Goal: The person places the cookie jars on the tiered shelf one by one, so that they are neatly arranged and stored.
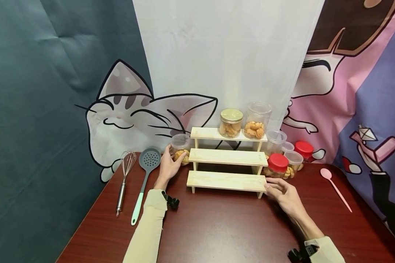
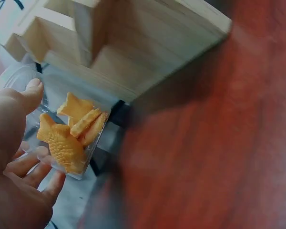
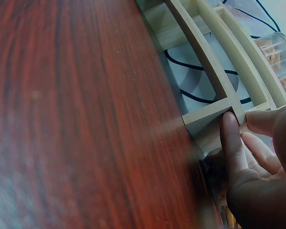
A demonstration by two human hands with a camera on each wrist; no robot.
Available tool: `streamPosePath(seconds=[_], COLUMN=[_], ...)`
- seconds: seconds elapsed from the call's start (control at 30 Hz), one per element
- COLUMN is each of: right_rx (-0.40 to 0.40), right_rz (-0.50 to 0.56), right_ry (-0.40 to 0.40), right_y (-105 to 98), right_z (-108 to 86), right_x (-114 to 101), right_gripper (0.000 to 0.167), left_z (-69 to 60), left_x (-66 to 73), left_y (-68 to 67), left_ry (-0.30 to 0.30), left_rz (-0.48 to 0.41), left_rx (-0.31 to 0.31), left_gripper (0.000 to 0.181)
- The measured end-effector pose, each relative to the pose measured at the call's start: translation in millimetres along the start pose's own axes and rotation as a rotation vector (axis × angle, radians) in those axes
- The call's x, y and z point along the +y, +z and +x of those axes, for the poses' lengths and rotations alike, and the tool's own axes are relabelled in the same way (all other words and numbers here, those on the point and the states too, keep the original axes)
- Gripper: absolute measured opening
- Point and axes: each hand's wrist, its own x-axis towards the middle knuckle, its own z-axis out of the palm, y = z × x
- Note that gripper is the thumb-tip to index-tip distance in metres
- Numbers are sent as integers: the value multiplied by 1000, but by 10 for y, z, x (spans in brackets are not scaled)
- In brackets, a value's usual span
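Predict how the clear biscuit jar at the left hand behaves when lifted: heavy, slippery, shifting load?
The jar is probably light for its size: thin-looking clear wall, biscuits filling only the lower part. That smooth wall may slip in the left hand. The biscuits look loosely piled, so tilting could shift them.

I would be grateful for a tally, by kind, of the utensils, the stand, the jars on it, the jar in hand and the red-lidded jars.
Whisk: 1
Skimmer: 1
Spoon: 1
Stand: 1
Shelved jars: 2
Held jar: 1
Red-lidded jars: 2
Total: 9
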Motion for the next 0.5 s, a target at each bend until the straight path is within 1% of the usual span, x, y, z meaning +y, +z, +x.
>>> streamPosePath(seconds=[0.1, 0.2, 0.33, 0.5], right_rx=[5, 6, 2, 1], right_rz=[-1, 0, 5, 16], right_ry=[4, 3, 2, -3], right_y=[3, 6, 10, 8], right_z=[-1, -2, -4, 1], right_x=[4, 4, 3, -1], right_gripper=[50, 50, 50, 50], left_z=[12, 18, 24, 39], left_x=[55, 103, 181, 291], left_y=[-49, -90, -127, -144], left_ry=[8, 13, 56, 132], left_rz=[-4, -5, -16, -15], left_rx=[-1, 22, 85, 174], left_gripper=[83, 80, 78, 79])
